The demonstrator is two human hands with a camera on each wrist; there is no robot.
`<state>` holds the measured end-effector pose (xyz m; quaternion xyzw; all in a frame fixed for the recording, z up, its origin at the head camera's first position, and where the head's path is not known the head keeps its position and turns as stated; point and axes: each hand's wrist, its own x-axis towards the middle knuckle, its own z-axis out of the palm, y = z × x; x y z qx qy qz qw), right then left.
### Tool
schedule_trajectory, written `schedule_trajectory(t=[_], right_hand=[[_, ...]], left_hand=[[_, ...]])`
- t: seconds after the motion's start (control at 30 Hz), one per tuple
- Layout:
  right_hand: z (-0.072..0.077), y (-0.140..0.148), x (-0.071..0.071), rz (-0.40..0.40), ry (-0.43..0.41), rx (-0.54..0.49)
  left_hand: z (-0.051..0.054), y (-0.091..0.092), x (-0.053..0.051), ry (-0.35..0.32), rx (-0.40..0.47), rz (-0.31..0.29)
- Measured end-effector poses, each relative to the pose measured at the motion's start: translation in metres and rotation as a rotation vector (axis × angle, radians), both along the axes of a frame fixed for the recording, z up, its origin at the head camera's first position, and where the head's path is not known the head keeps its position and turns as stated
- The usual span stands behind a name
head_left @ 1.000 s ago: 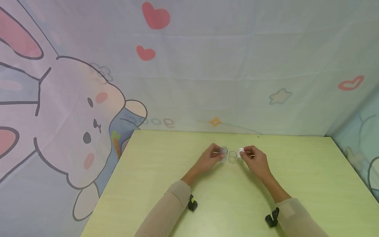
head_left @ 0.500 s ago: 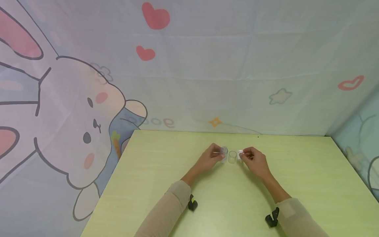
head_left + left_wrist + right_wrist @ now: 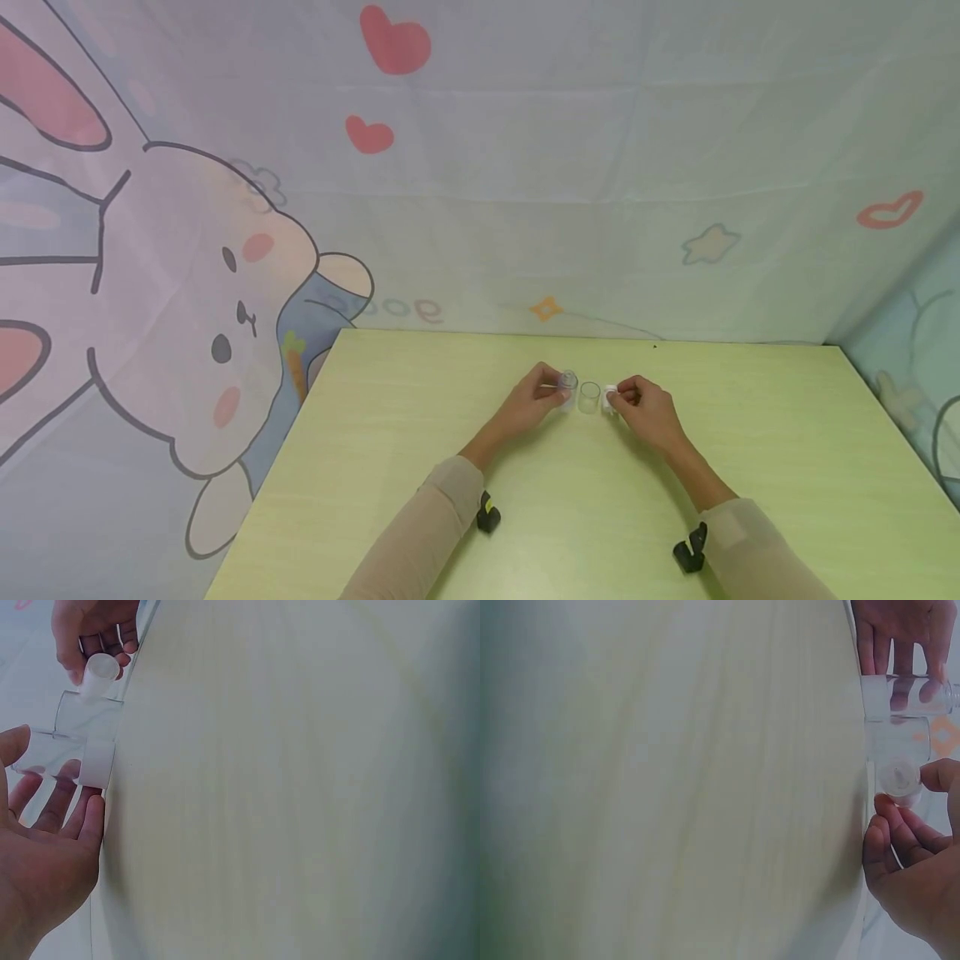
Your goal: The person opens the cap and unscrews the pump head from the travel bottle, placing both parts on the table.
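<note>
My left hand [image 3: 527, 400] grips a clear bottle [image 3: 567, 384], thumb on one side and fingers on the other. In the left wrist view the white lower part of this bottle [image 3: 97, 763] faces the table. Right beside it stands a clear, open-topped cup [image 3: 589, 398], which neither hand holds. On the cup's other side my right hand [image 3: 648, 410] pinches a small white plastic container [image 3: 610, 398] between thumb and fingertips. A round white end of that container [image 3: 898, 776] shows in the right wrist view. Whether it touches the table or the cup I cannot tell.
The pale yellow-green table [image 3: 360, 467] reaches back to a printed cloth [image 3: 525, 167] with a rabbit and hearts. Black wrist devices [image 3: 488, 513] sit at both sleeve cuffs.
My right hand has come down slightly with the white container, which now sits lower beside the cup. The left hand, the bottle and the cup have stayed in place.
</note>
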<state>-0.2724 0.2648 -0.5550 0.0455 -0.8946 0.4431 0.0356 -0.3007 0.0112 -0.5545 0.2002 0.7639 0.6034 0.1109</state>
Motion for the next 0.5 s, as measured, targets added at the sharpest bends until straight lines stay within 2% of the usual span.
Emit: schedule_trajectory(t=[0.33,0.5], right_hand=[[0.0024,-0.0003,-0.0045,0.011,-0.056,0.047],[0.0059,-0.0026,-0.0043,0.013,-0.086,0.06]], left_hand=[[0.0032,-0.0006,0.0012,-0.001,-0.008,-0.009],[-0.0005,-0.0011,-0.0004,-0.004,-0.016,-0.01]])
